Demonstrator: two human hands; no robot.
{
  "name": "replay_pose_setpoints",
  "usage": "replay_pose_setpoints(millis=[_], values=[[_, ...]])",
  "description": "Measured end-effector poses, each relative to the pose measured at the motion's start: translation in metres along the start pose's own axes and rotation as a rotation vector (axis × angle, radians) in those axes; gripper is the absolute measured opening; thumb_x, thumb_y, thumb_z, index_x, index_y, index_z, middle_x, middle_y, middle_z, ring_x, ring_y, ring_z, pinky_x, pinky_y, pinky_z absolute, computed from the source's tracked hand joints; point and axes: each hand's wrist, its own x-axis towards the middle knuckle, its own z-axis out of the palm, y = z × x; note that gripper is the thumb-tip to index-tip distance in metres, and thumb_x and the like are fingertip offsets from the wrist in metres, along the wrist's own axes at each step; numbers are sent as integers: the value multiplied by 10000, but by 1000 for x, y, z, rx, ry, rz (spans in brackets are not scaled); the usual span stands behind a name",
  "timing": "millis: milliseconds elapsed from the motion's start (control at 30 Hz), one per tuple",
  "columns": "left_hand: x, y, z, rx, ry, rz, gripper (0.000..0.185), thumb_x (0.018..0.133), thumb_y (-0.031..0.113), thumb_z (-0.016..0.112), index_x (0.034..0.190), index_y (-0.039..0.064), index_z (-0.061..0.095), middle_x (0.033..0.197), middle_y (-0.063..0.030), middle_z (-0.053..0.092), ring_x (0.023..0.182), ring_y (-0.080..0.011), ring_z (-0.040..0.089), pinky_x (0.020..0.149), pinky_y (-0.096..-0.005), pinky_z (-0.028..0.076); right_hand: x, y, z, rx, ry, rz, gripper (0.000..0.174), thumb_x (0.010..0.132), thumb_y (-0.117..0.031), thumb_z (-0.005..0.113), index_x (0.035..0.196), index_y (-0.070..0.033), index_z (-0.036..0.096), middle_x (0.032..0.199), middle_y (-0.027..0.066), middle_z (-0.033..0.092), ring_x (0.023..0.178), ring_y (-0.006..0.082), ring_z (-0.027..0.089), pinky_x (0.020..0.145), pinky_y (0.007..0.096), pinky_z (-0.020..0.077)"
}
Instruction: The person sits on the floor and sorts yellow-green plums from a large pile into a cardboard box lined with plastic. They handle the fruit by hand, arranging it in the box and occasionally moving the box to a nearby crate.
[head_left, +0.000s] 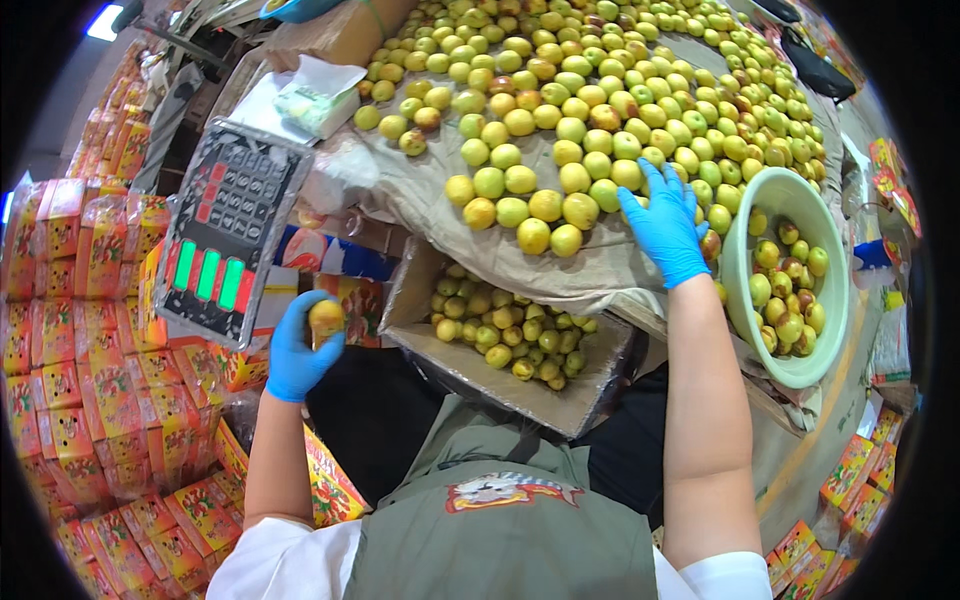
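Both hands wear blue gloves. My left hand (304, 345) holds a yellow-green fruit with a reddish side (326, 316), left of a cardboard box (480, 367) with many similar fruits in it. My right hand (666, 221) lies spread, palm down, over the edge of a wide layer of green and yellow fruits (574, 176) on a cloth-covered table (450, 229). Its fingertips touch or cover some fruits; whether it grips one is hidden. To its right, a pale green plastic basin (832, 307) holds several fruits, many with brown-red patches.
A weighing scale's display panel with keypad (232, 225) stands at the left, below a pack of tissues (315, 109). Stacked red and yellow cartons (97, 360) fill the left side, with more cartons (855, 472) at lower right. The table's wooden edge (765, 397) runs beside my right forearm.
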Motion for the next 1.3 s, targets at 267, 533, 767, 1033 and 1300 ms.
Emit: replay_pose_setpoints(millis=[267, 533, 767, 1033, 1300], values=[[-102, -239, -68, -113, 382, -712, 493, 835, 73, 715, 1276, 28, 500, 1131, -79, 592, 1049, -171, 576, 923, -304, 475, 3, 6, 7, 0, 49, -46, 710, 863, -547, 587, 1480, -266, 376, 1570, 125, 264, 1426, 426, 208, 1050, 742, 127], [-75, -227, -68, 149, 269, -403, 399, 905, 115, 649, 1281, 12, 566, 1197, -108, 640, 1096, -195, 603, 956, -323, 473, 2, 7, 6, -2, 36, -78, 714, 866, -527, 593, 1487, -255, 368, 1565, 152, 264, 1422, 438, 216, 1142, 610, 138], [5, -22, 4, 217, -105, 151, 235, 883, 70, 631, 1116, 55, 661, 1060, -136, 672, 969, -287, 659, 847, -339, 514, -19, -20, 12, -167, -43, -243, 685, 902, -499, 540, 1493, -209, 351, 1553, 202, 256, 1380, 490, 258, 1124, 573, 259], [149, 53, 126, 70, -75, 605, 259, 883, 35, 550, 1130, 36, 626, 1129, -175, 633, 1053, -352, 611, 913, -403, 492, -62, -50, 20, -31, -127, -609, 639, 877, -422, 582, 1435, -146, 436, 1491, 253, 341, 1267, 493, 408, 1110, 506, 317], [285, 59, 202, 739, 30, 286, 565, 917, 473, 556, 1441, 297, 434, 1524, -117, 371, 1379, -408, 345, 1126, -508, 310, -30, -44, -6, 568, 102, -524, 326, 894, -216, 606, 1197, -107, 660, 1341, 198, 548, 1194, 386, 537, 1032, 433, 425]])
